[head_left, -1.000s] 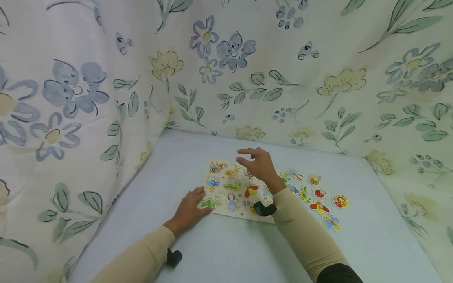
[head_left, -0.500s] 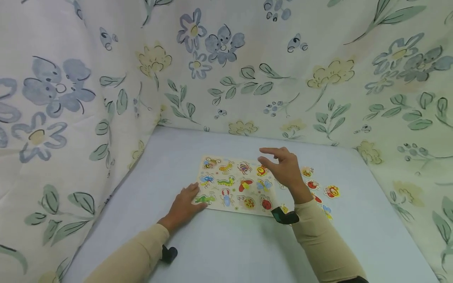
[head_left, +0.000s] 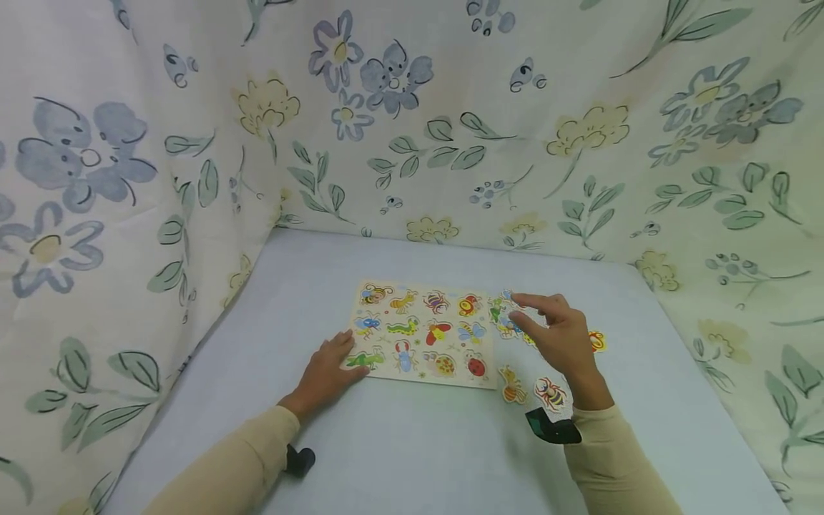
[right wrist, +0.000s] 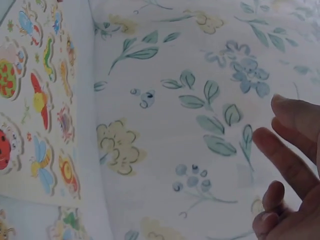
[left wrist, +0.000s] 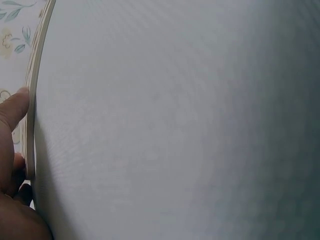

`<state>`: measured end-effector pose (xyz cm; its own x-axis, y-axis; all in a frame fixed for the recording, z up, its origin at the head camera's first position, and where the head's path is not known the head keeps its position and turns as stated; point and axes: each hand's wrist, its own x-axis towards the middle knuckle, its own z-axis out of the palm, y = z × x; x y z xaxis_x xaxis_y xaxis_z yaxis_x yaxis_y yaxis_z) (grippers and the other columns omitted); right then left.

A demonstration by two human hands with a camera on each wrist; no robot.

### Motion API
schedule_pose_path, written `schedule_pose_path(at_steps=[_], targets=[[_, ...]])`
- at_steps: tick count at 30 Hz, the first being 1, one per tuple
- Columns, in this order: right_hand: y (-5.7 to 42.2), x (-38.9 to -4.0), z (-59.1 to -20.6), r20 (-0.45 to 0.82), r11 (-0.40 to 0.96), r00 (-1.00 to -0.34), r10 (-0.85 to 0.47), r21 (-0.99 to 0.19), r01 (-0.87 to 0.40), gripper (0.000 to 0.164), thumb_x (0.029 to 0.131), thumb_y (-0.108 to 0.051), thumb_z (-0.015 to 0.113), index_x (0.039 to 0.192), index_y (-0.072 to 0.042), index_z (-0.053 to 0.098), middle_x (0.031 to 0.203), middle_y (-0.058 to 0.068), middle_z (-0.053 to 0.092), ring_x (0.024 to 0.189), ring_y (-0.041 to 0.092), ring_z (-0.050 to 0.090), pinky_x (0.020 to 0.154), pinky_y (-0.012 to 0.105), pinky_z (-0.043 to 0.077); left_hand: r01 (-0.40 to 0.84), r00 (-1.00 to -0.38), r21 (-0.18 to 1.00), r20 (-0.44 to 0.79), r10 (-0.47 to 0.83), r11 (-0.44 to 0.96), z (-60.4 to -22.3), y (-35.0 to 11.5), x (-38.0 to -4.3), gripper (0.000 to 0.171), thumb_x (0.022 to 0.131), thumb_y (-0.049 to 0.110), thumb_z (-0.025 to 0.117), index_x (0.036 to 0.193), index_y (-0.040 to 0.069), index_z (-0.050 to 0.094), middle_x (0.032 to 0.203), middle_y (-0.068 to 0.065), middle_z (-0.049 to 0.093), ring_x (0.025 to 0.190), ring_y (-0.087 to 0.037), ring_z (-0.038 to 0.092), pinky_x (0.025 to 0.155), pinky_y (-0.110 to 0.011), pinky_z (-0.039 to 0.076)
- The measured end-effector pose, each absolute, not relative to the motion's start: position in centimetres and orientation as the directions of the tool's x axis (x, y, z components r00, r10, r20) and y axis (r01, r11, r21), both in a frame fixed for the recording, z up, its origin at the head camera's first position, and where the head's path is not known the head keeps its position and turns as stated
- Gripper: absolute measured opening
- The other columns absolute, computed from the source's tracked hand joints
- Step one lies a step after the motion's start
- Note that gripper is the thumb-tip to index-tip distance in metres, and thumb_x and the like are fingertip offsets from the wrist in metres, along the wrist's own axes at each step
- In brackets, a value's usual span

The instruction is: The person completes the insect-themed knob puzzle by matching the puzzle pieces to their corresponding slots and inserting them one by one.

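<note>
A pale puzzle board (head_left: 418,380) with rows of colourful insect pictures lies on the table. My left hand (head_left: 324,375) rests at its near left corner, fingers along the left side and thumb at the front edge. In the left wrist view, the thumb (left wrist: 17,107) touches the board's edge (left wrist: 31,105). My right hand (head_left: 560,340) hovers right of the board over loose insect pieces, thumb and index finger apart, nothing between them. Below it lie a striped bee piece (head_left: 551,394) and an orange-yellow insect piece (head_left: 512,386). A green piece (head_left: 495,310) lies by the board's right edge.
A red-yellow piece (head_left: 598,341) shows just beyond my right hand, which covers other loose pieces. The white table (head_left: 399,443) is bordered by a floral cloth (head_left: 425,179) at the back and sides. Dark wrist mounts (head_left: 555,429) sit at both wrists.
My right hand has moved right and slightly nearer, from above the board to over the loose pieces, thumb and index still apart. The left hand stays at the corner. The head view has shifted right.
</note>
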<state>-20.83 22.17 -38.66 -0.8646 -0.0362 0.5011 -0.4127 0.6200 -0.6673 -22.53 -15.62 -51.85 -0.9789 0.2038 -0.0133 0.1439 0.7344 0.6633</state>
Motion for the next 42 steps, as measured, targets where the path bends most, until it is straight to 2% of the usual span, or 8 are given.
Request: schedule_pose_path(at_steps=[4,10,13,17,20,27,34,42], targets=[[23.0,-20.2,-40.3,0.468,0.633,-0.883,-0.039,-0.672,-0.385,0.029,0.083,0.001,0.074,0.112,-0.001,0.072,0.103,0.012,0.069,0.083,0.019,0.044,0.069,0.028,0.038,0.145,-0.98,0.658,-0.009,0.2,0.739,-51.7,-15.6,-22.5,0.077,0.085,0.037,0.073,0.144,-0.002,0.041,0.153,-0.01,0.031,0.142,-0.034,0.021,0.113,-0.051,0.014],[24.6,-19.6,-43.9,0.401,0.596,-0.914,-0.065,-0.718,-0.358,0.025,0.086,-0.012,0.074,0.111,-0.01,0.074,0.099,0.001,0.071,0.074,0.019,0.041,0.059,0.029,0.033,0.143,-0.979,0.657,-0.014,0.202,0.74,-51.8,-15.8,-22.5,0.078,0.085,0.038,0.073,0.143,-0.002,0.041,0.153,-0.011,0.032,0.141,-0.035,0.021,0.113,-0.051,0.014],[24.6,-19.1,-44.5,0.357,0.551,-0.931,-0.072,-0.764,-0.335,0.024,0.087,-0.01,0.073,0.11,-0.007,0.074,0.097,0.001,0.07,0.075,0.019,0.043,0.062,0.027,0.036,0.145,-0.979,0.658,-0.012,0.203,0.739,-51.9,-15.9,-22.6,0.078,0.085,0.039,0.073,0.143,-0.002,0.042,0.153,-0.01,0.032,0.141,-0.034,0.021,0.113,-0.051,0.013],[24.3,-18.6,-44.4,0.358,0.476,-0.925,-0.131,-0.796,-0.375,0.021,0.085,0.002,0.072,0.106,0.003,0.072,0.091,0.01,0.068,0.074,0.018,0.045,0.06,0.026,0.04,0.16,-0.978,0.653,0.005,0.207,0.74,-52.2,-16.0,-22.9,0.078,0.085,0.039,0.073,0.143,-0.003,0.042,0.153,-0.01,0.032,0.141,-0.033,0.022,0.113,-0.051,0.013],[25.2,-19.0,-45.9,0.355,0.444,-0.915,-0.191,-0.8,-0.404,0.021,0.084,0.004,0.071,0.105,0.004,0.072,0.093,0.013,0.068,0.073,0.018,0.046,0.058,0.028,0.039,0.161,-0.979,0.647,0.008,0.204,0.745,-52.4,-16.0,-23.1,0.078,0.085,0.039,0.073,0.143,-0.002,0.042,0.153,-0.011,0.032,0.141,-0.034,0.022,0.113,-0.051,0.014],[27.4,-19.7,-49.7,0.181,0.524,-0.964,-0.193,-0.812,-0.257,0.021,0.087,-0.017,0.074,0.107,-0.009,0.075,0.097,0.002,0.065,0.08,0.016,0.045,0.065,0.028,0.037,0.14,-0.983,0.649,-0.003,0.186,0.748,-52.5,-15.7,-23.0,0.078,0.084,0.04,0.074,0.144,0.0,0.042,0.153,-0.009,0.032,0.141,-0.035,0.021,0.113,-0.052,0.015],[27.5,-19.1,-51.5,0.168,0.559,-0.965,-0.201,-0.789,-0.254,0.018,0.082,-0.013,0.077,0.1,-0.014,0.078,0.081,-0.005,0.06,0.073,0.02,0.042,0.059,0.03,0.037,0.124,-0.983,0.647,-0.023,0.182,0.752,-52.7,-15.6,-22.9,0.079,0.084,0.04,0.073,0.144,0.0,0.041,0.154,-0.008,0.031,0.141,-0.035,0.02,0.113,-0.052,0.013],[27.5,-18.9,-51.8,0.162,0.663,-0.968,-0.192,-0.705,-0.25,0.015,0.078,-0.015,0.081,0.093,-0.02,0.079,0.082,-0.007,0.055,0.072,0.016,0.042,0.056,0.028,0.037,0.104,-0.985,0.653,-0.038,0.17,0.751,-52.5,-15.3,-22.7,0.079,0.084,0.04,0.074,0.145,0.002,0.041,0.154,-0.007,0.03,0.142,-0.036,0.019,0.113,-0.053,0.014]])
